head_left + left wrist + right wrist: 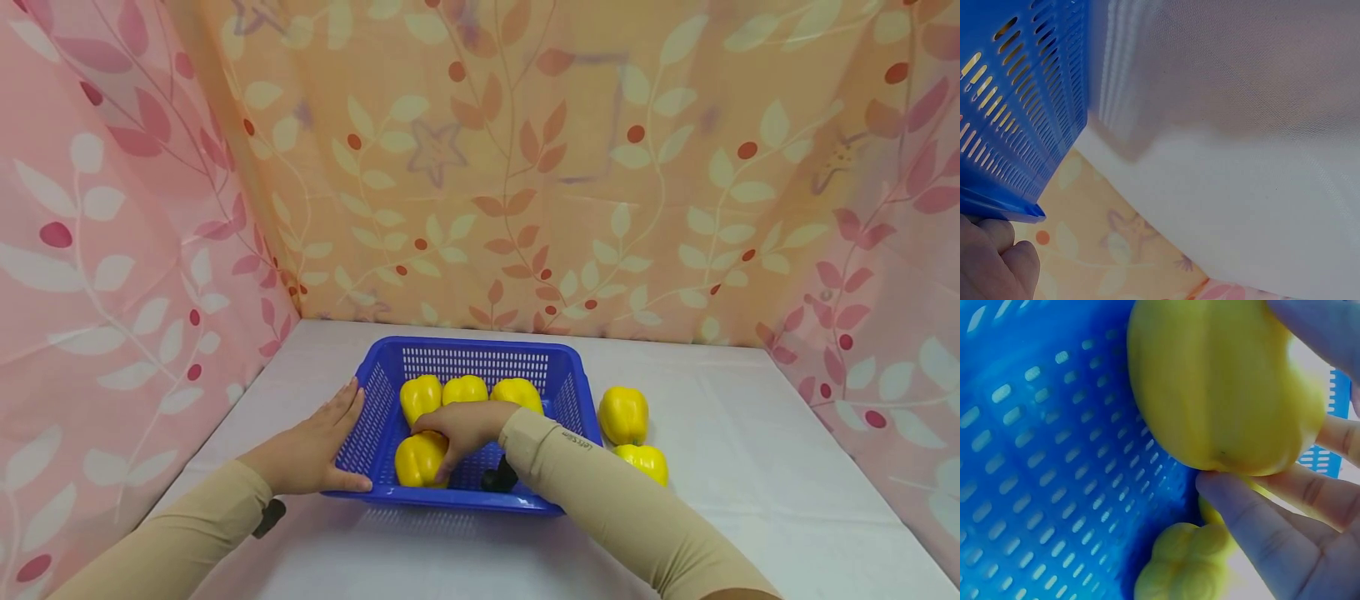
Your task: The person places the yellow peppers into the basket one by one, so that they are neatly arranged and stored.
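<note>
A blue plastic basket (pixel 480 498) with slotted walls stands on the white table. Inside its front left part, my right hand (pixel 468 427) grips a yellow bell pepper (pixel 417 460). In the right wrist view the fingers and thumb spread round that bell pepper (pixel 1210 387). Along the back of the basket sit more yellow peppers, among them a left one (pixel 421 395), a middle one (pixel 465 388) and a right one (pixel 517 393). My left hand (pixel 318 446) rests on the basket's left rim, its fingers fairly straight and the thumb at the front corner.
To the right of the basket, two yellow bell peppers lie on the table, one behind (pixel 624 415) and one in front (pixel 645 463), the latter partly covered by the right sleeve (pixel 622 500). Patterned cloth (pixel 480 167) hangs behind and at both sides.
</note>
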Demonstrator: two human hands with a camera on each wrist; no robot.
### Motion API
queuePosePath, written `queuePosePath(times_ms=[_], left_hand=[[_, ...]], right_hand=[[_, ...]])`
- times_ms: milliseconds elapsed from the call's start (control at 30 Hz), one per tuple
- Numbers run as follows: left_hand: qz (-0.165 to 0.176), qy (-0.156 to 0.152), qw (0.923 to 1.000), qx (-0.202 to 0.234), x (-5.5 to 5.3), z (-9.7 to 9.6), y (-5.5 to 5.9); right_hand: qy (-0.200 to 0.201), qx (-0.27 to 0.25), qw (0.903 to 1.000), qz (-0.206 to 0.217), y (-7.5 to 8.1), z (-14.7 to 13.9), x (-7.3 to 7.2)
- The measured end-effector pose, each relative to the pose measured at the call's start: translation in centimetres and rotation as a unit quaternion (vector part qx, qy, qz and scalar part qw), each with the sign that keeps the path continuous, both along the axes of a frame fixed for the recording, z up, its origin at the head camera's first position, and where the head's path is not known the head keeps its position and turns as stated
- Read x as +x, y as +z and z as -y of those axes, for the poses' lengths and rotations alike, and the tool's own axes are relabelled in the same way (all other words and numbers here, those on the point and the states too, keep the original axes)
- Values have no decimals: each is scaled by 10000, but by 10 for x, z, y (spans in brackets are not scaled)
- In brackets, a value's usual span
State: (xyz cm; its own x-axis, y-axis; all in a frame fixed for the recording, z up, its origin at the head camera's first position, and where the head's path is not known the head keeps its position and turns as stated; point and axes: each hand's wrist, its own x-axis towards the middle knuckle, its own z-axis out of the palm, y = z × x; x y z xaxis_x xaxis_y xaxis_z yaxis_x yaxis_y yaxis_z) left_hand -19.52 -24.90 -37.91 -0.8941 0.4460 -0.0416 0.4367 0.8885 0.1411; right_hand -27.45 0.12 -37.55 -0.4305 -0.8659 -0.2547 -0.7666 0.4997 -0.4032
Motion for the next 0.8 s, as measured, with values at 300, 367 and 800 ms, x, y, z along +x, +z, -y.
queuePosePath(times_ms=[300, 367, 800], left_hand=[[66, 65, 9999, -44, -1, 0, 0], [57, 58, 10000, -51, 0, 0, 0], [91, 171, 9997, -142, 0, -1, -1]], right_hand=[[-53, -4, 10000, 9, 7, -2, 2], [-95, -60, 9999, 106, 9, -3, 1], [-240, -248, 9993, 125, 26, -16, -5]])
